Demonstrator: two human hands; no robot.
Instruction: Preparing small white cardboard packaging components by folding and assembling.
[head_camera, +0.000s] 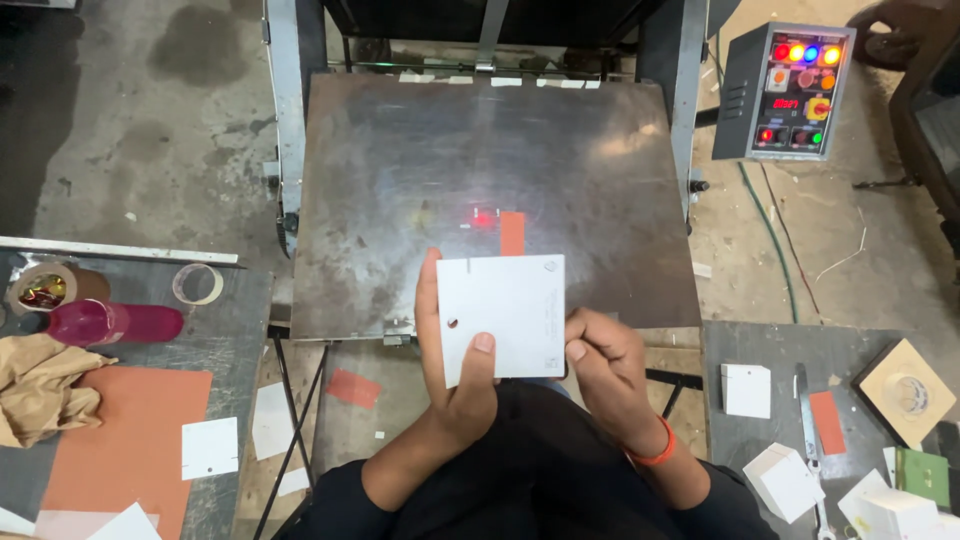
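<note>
A white square card sits just below the middle of the view, held over the near edge of a steel machine plate. The left hand comes up from six o'clock and grips the card's left side — thumb pressed on its face near the lower edge, fingers wrapped behind the left edge. The right hand, with an orange band at the wrist, has its fingers curled narrow, the thumb tip touching the card's right edge. The card shows a small round hole near its left side and a short slit at its top edge.

On the plate at twelve o'clock of the card lies a small orange strip, beside a red light spot. At two o'clock stands a control box with coloured lamps. At nine o'clock, on a side table, lie a tape roll, a pink bottle and an orange sheet. At four o'clock more white cards lie — some stacked.
</note>
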